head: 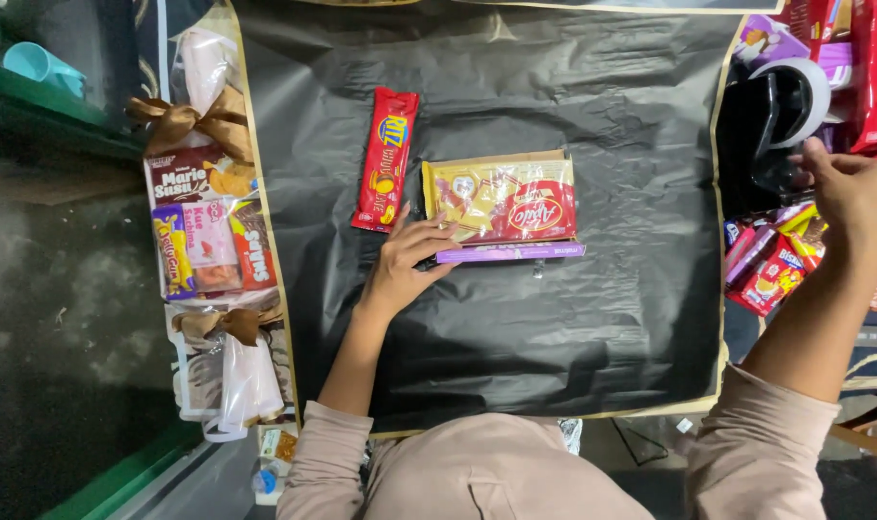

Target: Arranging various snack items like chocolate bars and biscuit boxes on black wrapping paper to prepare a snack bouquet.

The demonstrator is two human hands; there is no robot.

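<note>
Your left hand [406, 265] lies flat with fingers spread, clamped on nothing, fingertips pressing the left end of the stack in the middle: a yellow-and-red plastic wafer packet [501, 199] over a thin purple box [511, 253]. Keep that pressure light and even so the stack stays square; my guess is that a hard push would slide the packet off the box beneath. Just left of the stack, near but apart, lies a long red cracker sleeve [384, 159], slightly tilted. Further left, off the sheet's edge, sits a finished parcel of snack packs in clear wrap [210, 241], tied at both ends with brown ribbon bows [190, 120]. All of this rests on a black wrapping sheet with a thin gold border [554, 337], creased, spread over a dark floor [63, 318]. To the right, your right hand [854, 193] reaches off the sheet toward a black tape dispenser with a white roll [773, 120]; fingers partly curled, whether they grip anything I cannot tell. Around it lies a heap of mixed snack packets in red, yellow and purple [775, 260]. Pull from that heap gently, or neighbours will spill onto the sheet. Dim room, green edge at far left.
</note>
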